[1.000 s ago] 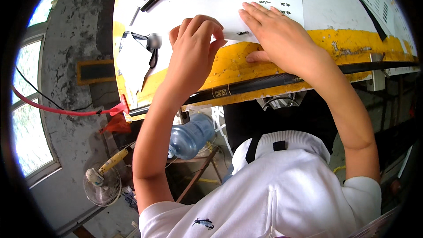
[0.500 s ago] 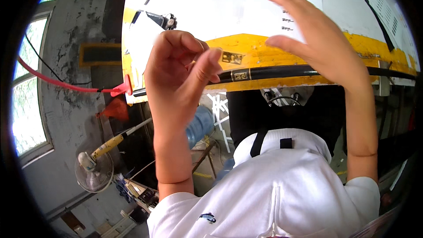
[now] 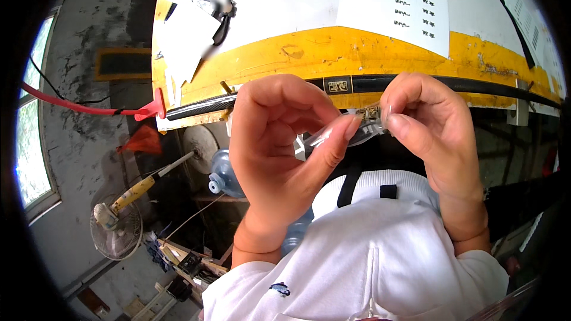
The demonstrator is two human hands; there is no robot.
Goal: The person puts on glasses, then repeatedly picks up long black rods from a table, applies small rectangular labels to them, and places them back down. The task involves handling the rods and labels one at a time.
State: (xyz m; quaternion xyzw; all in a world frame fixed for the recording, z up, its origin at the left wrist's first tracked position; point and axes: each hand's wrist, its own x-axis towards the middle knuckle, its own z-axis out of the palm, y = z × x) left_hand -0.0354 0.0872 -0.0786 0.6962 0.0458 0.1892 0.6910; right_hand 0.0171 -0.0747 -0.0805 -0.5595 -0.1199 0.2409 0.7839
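Note:
A small clear film decal (image 3: 370,113) with a black-and-gold print is stretched between my hands, just in front of the table edge. My left hand (image 3: 285,142) pinches one end between thumb and fingers. At the other end, my right hand (image 3: 431,125) grips the film with thumb and forefinger. Behind them a long, glossy black rod (image 3: 392,83) runs along the yellow table edge. It bears a similar gold-lined label (image 3: 338,85) near its middle.
On the table lie a printed sheet (image 3: 369,0), a black-handled tool (image 3: 221,28) and a white paper (image 3: 193,30). A red clamp-like piece (image 3: 156,107) is at the rod's left end. Below stand a blue water bottle (image 3: 229,172) and a fan (image 3: 117,226).
My right hand has come down from over the printed sheet and taken hold of the decal's free end. My left hand has moved lower and to the right with the decal.

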